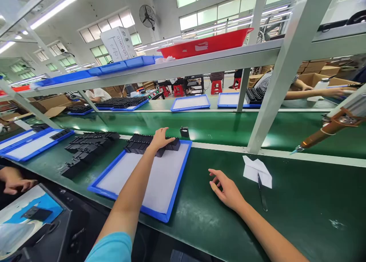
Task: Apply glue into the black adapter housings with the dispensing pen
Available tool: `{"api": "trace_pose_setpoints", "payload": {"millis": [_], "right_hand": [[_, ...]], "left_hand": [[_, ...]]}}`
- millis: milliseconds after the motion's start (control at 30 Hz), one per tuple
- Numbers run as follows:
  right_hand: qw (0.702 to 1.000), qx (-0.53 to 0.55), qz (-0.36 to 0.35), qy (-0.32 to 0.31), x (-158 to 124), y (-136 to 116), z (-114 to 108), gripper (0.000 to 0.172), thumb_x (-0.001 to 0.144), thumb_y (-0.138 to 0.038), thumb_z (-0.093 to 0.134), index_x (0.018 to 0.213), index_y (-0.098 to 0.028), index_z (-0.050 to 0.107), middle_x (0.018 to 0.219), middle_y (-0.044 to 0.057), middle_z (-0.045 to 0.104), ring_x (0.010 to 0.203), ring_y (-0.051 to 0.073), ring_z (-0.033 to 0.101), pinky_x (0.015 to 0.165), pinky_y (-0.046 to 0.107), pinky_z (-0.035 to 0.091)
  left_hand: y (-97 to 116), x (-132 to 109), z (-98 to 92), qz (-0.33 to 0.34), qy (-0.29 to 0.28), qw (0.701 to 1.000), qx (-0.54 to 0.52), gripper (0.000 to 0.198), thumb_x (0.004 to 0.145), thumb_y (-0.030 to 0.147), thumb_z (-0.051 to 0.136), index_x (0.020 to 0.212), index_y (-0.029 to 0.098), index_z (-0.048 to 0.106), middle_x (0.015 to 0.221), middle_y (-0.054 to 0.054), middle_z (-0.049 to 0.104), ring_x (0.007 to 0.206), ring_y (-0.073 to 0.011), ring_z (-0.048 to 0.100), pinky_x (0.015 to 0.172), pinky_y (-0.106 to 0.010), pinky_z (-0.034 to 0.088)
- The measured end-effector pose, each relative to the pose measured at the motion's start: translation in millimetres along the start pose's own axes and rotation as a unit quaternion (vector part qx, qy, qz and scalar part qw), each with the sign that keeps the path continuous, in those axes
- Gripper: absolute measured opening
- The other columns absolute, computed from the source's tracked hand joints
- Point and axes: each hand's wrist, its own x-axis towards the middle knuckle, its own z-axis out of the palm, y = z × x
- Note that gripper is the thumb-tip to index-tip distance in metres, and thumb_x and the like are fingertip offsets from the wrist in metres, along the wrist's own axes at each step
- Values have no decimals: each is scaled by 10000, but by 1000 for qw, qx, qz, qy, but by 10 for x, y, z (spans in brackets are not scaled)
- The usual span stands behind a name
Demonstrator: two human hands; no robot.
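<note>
My left hand reaches forward and rests, fingers curled, on a row of small black plastic parts at the far end of a blue-rimmed white tray. Whether it grips one is hidden. My right hand hovers open, fingers loosely spread, just above the green bench right of the tray, holding nothing. A single black part stands on the green belt beyond the tray.
Loose black parts are heaped left of the tray, next to another blue tray. Folded white paper and a dark pen-like tool lie at right. A hanging dispenser nozzle points in. Another person's hand rests lower left.
</note>
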Motion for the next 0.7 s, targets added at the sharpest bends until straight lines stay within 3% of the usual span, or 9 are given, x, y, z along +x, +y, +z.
{"api": "trace_pose_setpoints", "payload": {"millis": [167, 300, 400, 500, 600, 700], "right_hand": [[1000, 18, 13, 5, 11, 48, -26, 361, 929, -269, 428, 1289, -277, 435, 1120, 64, 595, 801, 142, 621, 646, 283, 560], [1000, 10, 11, 8, 15, 82, -31, 356, 923, -239, 425, 1278, -259, 448, 1107, 61, 599, 807, 135, 618, 693, 282, 539], [1000, 5, 18, 9, 35, 83, -14, 370, 899, -214, 450, 1267, -253, 466, 1095, 48, 610, 776, 122, 621, 683, 263, 522], [1000, -3, 17, 4, 67, 67, -13, 394, 862, -196, 488, 1251, -255, 490, 1095, 32, 620, 740, 110, 622, 669, 249, 513], [1000, -6, 23, 11, 74, 50, -24, 408, 840, -186, 506, 1243, -249, 504, 1104, 30, 619, 736, 109, 624, 651, 239, 509], [999, -2, 23, 24, 67, 44, -27, 418, 836, -183, 508, 1249, -247, 501, 1099, 35, 615, 733, 113, 624, 641, 245, 515]], "left_hand": [[572, 732, 240, -64, -53, 996, -10, 854, 766, 500, 671, 1414, 101, 282, 1382, -254, 459, 1252, -334, 485, 977, -376, 404], [723, 1014, 341, -115, -79, 990, -4, 836, 699, 425, 751, 1336, 74, 338, 1278, -278, 556, 1152, -319, 582, 889, -350, 465], [729, 987, 314, -120, -72, 990, 4, 713, 719, 357, 726, 1274, 74, 379, 1236, -278, 586, 1136, -323, 593, 866, -362, 477], [752, 942, 257, -95, -63, 993, 8, 654, 717, 313, 704, 1232, 37, 409, 1212, -322, 576, 1129, -378, 586, 853, -409, 475], [886, 865, 213, -25, -56, 998, -6, 680, 710, 312, 697, 1275, 75, 403, 1229, -260, 589, 1161, -360, 567, 892, -392, 458], [1129, 586, 199, 73, -61, 995, -38, 711, 709, 359, 702, 1323, 158, 405, 1222, -146, 619, 1129, -283, 591, 926, -333, 445]]}}
